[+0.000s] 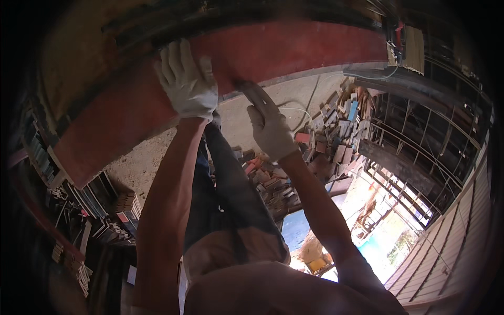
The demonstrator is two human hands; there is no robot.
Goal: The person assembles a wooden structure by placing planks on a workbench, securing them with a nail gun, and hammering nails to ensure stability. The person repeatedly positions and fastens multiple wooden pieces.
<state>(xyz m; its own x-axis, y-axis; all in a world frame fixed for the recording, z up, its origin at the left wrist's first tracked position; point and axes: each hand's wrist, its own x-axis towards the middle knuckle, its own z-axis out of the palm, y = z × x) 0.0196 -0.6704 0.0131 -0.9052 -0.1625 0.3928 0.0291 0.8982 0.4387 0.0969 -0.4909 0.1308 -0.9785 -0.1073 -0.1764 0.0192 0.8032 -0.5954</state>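
Observation:
A long red panel (294, 50) stretches across the view in front of me, bowed by the lens. My left hand (189, 86), in a whitish work glove, lies on the panel with its fingers stretched out and the thumb apart. Just right of it, my right hand (270, 123), gloved the same way, reaches to the panel's near edge. Its fingers point forward and look straight; the fingertips are dark, and whether they touch the edge I cannot tell. Neither hand holds anything that shows.
A heap of wood offcuts (320, 142) lies on the floor right of my legs. A pale hose (296, 110) loops near it. Stacked boards (126, 207) stand at the left. Metal racking (420, 131) and a ribbed wall (451, 231) are at the right, beside a bright opening.

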